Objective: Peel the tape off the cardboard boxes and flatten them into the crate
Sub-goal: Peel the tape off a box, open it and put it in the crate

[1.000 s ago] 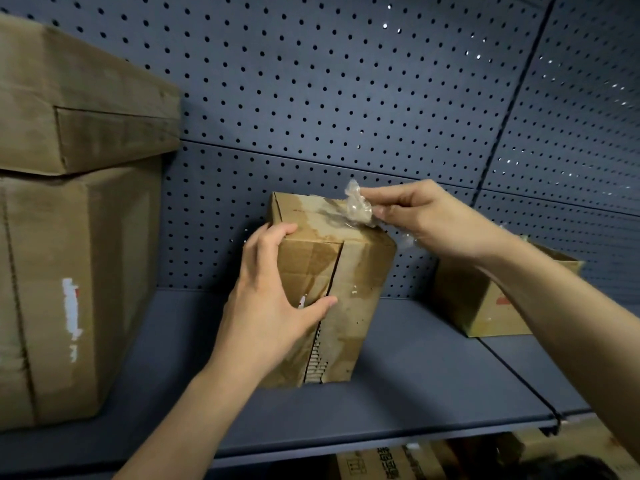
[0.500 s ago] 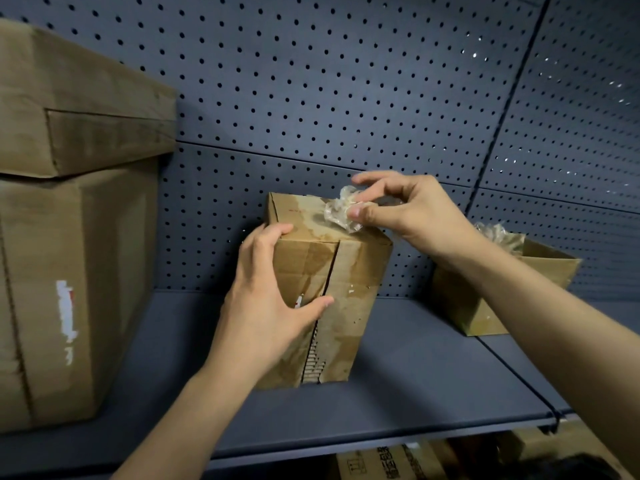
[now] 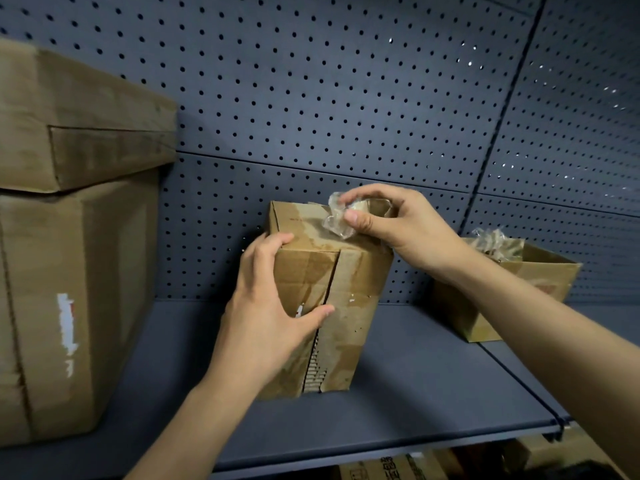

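Small cardboard box point(image 3: 332, 289) stands upright mid-shelf point(image 3: 433, 386). Left hand point(image 3: 266, 313) grips its near-left corner, thumb across front seam. Right hand point(image 3: 398, 220) pinches crumpled clear tape point(image 3: 337, 220) at box top. Open box point(image 3: 519, 289) right; big box point(image 3: 69, 271) left.

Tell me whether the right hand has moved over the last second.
Yes: the right hand, pinching the tape wad, shifted slightly left across the top of the small box, away from the open box.

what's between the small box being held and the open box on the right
Head view: between small box and open box, only bare shelf, with the wrist of the right hand crossing above.
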